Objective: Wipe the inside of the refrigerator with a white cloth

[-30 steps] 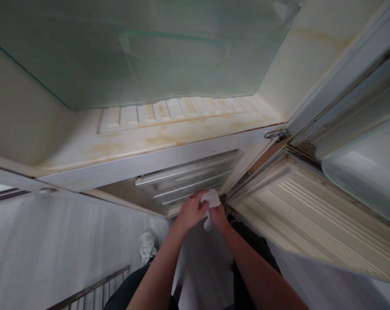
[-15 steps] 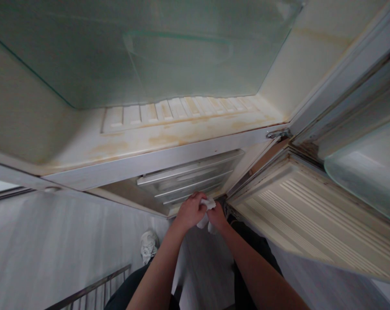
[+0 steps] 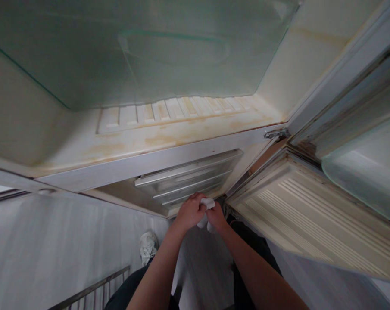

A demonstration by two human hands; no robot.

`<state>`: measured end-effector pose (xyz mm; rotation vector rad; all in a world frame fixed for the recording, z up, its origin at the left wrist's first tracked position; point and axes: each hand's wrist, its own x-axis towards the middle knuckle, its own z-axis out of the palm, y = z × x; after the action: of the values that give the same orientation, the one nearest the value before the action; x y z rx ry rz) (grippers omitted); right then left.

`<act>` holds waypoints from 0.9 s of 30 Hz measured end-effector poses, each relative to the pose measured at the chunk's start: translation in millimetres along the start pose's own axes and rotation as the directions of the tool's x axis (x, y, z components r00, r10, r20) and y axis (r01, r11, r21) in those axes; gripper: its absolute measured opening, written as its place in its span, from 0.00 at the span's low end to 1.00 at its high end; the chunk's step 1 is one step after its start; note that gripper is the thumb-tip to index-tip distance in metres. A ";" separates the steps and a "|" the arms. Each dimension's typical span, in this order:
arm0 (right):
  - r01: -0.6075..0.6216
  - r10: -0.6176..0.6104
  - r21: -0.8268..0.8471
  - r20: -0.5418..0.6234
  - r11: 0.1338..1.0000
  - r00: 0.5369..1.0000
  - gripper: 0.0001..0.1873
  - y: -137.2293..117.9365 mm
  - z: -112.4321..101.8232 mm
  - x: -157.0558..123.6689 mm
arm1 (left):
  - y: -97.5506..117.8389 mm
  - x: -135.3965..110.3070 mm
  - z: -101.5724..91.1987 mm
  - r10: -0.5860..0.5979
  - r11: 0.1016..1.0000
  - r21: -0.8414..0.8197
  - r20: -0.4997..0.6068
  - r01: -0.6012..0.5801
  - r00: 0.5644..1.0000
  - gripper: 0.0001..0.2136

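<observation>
Both hands grip one white cloth (image 3: 207, 203), low in the middle of the head view. My left hand (image 3: 192, 211) is closed around its left side, fingers curled. Close beside it, my right hand (image 3: 216, 215) is closed on the cloth's right side. The cloth is bunched between them, with folds hanging below. Just past the hands is the open lower compartment of a refrigerator, with a clear ribbed drawer (image 3: 188, 178) inside. Some fingers are hidden behind the cloth and the hands.
Above is the upper compartment with a glass shelf (image 3: 182, 64) and a yellow-stained ledge (image 3: 169, 133). To the right, the lower door (image 3: 311, 211) stands open below the upper door's bin (image 3: 369, 159). A metal rack (image 3: 94, 288) is at lower left on the grey floor (image 3: 68, 241).
The view has shifted very slightly, so the refrigerator sits a little further left. Both hands keep their hold on the cloth in nearly the same place.
</observation>
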<state>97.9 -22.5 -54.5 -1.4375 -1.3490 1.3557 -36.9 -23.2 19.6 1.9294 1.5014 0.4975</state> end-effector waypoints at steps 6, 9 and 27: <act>-0.020 0.021 0.014 -0.031 1.000 0.999 0.06 -4.4 0.9 -1.2 | -2.3 1.1 3.1 0.015 1.000 -0.003 -0.038 -0.015 0.999 0.13; -0.018 0.019 0.031 -0.033 0.999 0.999 0.05 -4.7 2.1 -1.2 | -1.3 2.6 2.2 0.022 1.000 -0.016 -0.091 -0.024 0.996 0.10; 0.083 -0.082 0.052 -0.004 0.995 0.997 0.08 -2.1 5.7 -2.6 | 5.7 2.3 -3.1 0.022 0.996 -0.078 -0.204 -0.038 0.979 0.06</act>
<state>92.2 -25.5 -53.0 -1.3337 -1.3477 1.3264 -34.2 -21.1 25.5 1.8858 1.5533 0.7779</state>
